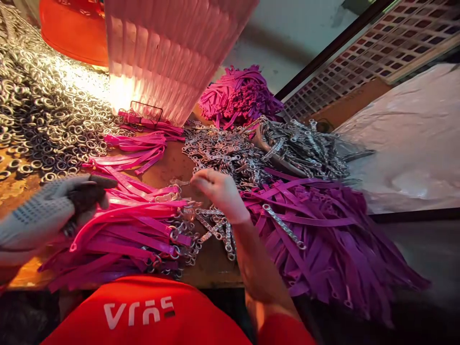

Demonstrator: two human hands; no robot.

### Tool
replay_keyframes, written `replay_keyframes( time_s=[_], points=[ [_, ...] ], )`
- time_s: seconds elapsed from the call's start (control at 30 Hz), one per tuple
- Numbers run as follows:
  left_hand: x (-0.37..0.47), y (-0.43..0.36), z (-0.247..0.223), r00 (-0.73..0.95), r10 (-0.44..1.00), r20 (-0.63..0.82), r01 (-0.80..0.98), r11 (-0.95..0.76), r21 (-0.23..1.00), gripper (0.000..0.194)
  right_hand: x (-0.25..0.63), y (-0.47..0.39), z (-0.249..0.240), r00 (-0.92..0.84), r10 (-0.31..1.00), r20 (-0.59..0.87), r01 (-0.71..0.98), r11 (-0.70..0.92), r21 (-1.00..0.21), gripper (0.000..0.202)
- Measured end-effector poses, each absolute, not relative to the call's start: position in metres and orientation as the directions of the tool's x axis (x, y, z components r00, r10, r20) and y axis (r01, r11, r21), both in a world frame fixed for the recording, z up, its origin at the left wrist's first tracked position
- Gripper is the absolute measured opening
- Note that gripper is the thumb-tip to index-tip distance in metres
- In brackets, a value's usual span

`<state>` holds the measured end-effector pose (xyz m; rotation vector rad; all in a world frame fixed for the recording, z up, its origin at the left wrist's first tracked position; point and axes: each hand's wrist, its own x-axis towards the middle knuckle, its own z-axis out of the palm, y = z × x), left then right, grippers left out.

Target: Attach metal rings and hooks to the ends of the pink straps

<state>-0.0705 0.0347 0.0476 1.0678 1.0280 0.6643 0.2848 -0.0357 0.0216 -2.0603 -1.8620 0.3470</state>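
My left hand (81, 201), in a white glove with blue dots and dark fingers, is curled at the left above pink straps (143, 211). Small dark metal bits show under its palm, too blurred to name. My bare right hand (219, 189) is closed in a pinch at the centre. A short metal chain (182, 183) reaches leftward from its fingertips. The pink straps lie in a heap, many with metal rings and chain links at their right ends. Below the right hand lie several loose chain pieces (212, 225).
Metal rings (53, 120) are heaped at the left under an orange lamp (74, 31). A corrugated translucent panel (172, 52) stands behind. Chain piles (302, 148), a pink strap bundle (240, 96) and purple straps (316, 230) fill the right, beside a white plastic bag (406, 143).
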Motion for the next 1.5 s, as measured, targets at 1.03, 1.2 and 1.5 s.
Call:
replay_keyframes(
  time_s=[1.03,1.2,1.5],
  points=[
    [-0.009,-0.019,0.023,0.769,0.392,-0.505,-0.065,0.834,0.548,0.019,0.18,-0.058,0.06,-0.684,0.671,0.286,0.723,0.569,0.392,0.022],
    [-0.012,-0.031,0.032,0.659,0.623,-0.422,-0.167,0.668,0.725,0.014,0.185,-0.067,0.053,-0.552,0.75,0.365,0.834,0.493,0.248,0.024],
    [-0.009,-0.047,0.039,0.601,0.701,-0.383,-0.171,0.581,0.796,0.018,0.173,-0.082,0.046,-0.361,0.878,0.316,0.881,0.432,-0.193,0.037]
  ],
)
